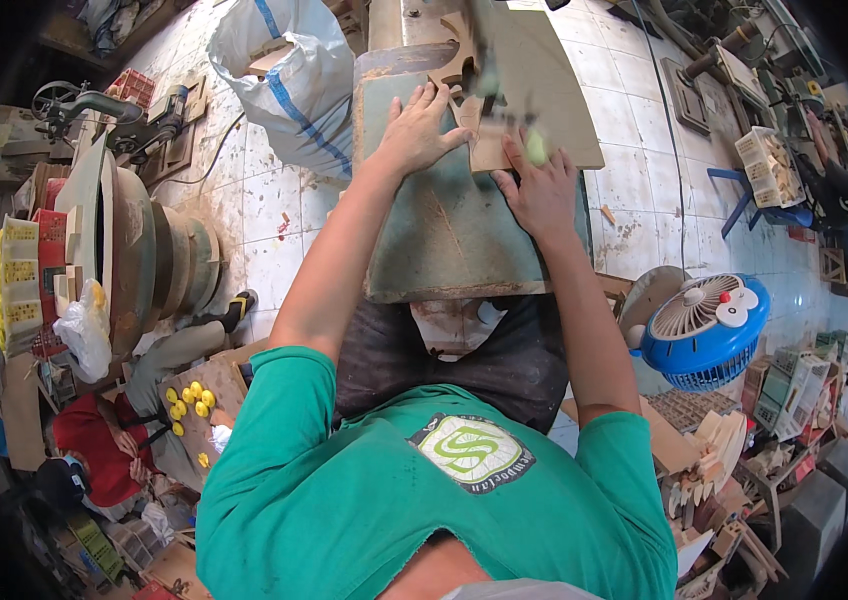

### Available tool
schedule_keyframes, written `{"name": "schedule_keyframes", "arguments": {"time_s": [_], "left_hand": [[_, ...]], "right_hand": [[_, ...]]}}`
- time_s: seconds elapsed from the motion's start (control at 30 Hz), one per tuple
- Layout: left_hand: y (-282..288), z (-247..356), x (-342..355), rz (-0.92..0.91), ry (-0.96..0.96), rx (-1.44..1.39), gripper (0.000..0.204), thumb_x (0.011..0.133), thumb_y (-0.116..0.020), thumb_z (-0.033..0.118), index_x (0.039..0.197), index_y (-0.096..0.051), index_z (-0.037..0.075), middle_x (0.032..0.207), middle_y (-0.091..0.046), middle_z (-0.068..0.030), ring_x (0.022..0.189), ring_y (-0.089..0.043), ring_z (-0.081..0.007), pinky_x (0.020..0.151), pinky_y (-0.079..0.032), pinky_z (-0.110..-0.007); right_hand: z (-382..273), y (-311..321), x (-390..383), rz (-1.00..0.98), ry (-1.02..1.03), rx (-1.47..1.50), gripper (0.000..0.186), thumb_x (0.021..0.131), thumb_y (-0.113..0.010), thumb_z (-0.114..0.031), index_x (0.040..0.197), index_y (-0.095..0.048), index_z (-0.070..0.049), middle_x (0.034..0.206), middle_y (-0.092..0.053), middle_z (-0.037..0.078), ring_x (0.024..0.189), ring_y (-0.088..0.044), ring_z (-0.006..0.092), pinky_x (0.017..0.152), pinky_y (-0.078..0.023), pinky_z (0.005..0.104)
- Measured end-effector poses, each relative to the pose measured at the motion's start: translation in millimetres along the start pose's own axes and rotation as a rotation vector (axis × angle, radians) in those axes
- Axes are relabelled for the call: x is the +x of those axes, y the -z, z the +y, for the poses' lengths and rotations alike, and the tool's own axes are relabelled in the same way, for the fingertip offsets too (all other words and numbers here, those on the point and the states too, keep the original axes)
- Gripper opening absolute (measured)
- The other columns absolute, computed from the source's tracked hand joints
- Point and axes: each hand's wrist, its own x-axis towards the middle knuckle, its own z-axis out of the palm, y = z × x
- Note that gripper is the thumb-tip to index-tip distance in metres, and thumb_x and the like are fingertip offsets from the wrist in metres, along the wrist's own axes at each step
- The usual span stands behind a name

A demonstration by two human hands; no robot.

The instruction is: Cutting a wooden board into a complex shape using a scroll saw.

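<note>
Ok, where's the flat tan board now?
The board is at the top of the head view, right of centre, on the green table, the right hand at its near edge.

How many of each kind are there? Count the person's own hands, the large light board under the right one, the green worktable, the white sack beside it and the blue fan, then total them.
Own hands (left hand, right hand): 2
Large light board: 1
Green worktable: 1
White sack: 1
Blue fan: 1
Total: 6
</note>
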Motion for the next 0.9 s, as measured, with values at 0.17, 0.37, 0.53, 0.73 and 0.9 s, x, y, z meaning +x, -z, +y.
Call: {"name": "schedule_keyframes", "arguments": {"time_s": [0.17, 0.37, 0.53, 0.73, 0.9], "left_hand": [[1, -2, 5, -0.024, -0.012, -0.024, 0.101, 0.094, -0.064, 0.066, 0.168, -0.028, 0.01, 0.173, -0.028, -0.0222, 0.163, -0.022, -0.0355, 0.13, -0.012, -0.059], [5, 0, 8, -0.053, -0.023, -0.034, 0.101, 0.093, -0.066, 0.065, 0.169, -0.027, 0.01, 0.173, -0.028, -0.0215, 0.163, -0.022, -0.0351, 0.13, -0.012, -0.059], [12, 4, 6, -0.047, 0.007, -0.1, 0.107, 0.09, -0.07, 0.065, 0.168, -0.027, 0.006, 0.172, -0.032, -0.0202, 0.163, -0.022, -0.0329, 0.131, -0.012, -0.055], [12, 9, 5, -0.053, 0.055, -0.137, 0.11, 0.087, -0.072, 0.064, 0.167, -0.028, 0.003, 0.171, -0.035, -0.0173, 0.163, -0.022, -0.0305, 0.132, -0.011, -0.052], [10, 6, 7, -0.062, 0.049, -0.11, 0.11, 0.086, -0.072, 0.066, 0.167, -0.029, 0.004, 0.172, -0.034, -0.0169, 0.163, -0.021, -0.03, 0.132, -0.011, -0.052]], "right_hand": [[-3, 0, -1, 0.032, -0.016, -0.014, 0.058, 0.095, -0.072, -0.045, 0.147, -0.063, -0.02, 0.147, -0.061, 0.014, 0.146, -0.047, 0.0339, 0.12, -0.033, 0.0533], [-8, 5, -1, -0.002, -0.045, -0.06, 0.059, 0.097, -0.068, -0.048, 0.149, -0.061, -0.022, 0.157, -0.055, 0.009, 0.137, -0.051, 0.0333, 0.119, -0.033, 0.0499], [8, 19, 16, -0.129, -0.066, 0.089, 0.068, 0.084, -0.08, -0.04, 0.146, -0.063, -0.019, 0.149, -0.058, 0.014, 0.145, -0.046, 0.0354, 0.117, -0.036, 0.0516], [38, 21, 71, -0.33, 0.228, 0.132, 0.097, 0.072, -0.084, -0.053, 0.158, -0.049, -0.024, 0.16, -0.046, 0.018, 0.154, -0.034, 0.0415, 0.124, -0.032, 0.0552], [49, 21, 89, -0.435, 0.414, 0.002, 0.099, 0.072, -0.081, -0.064, 0.157, -0.052, -0.022, 0.169, -0.036, 0.015, 0.159, -0.028, 0.0368, 0.129, -0.024, 0.0582]]}}
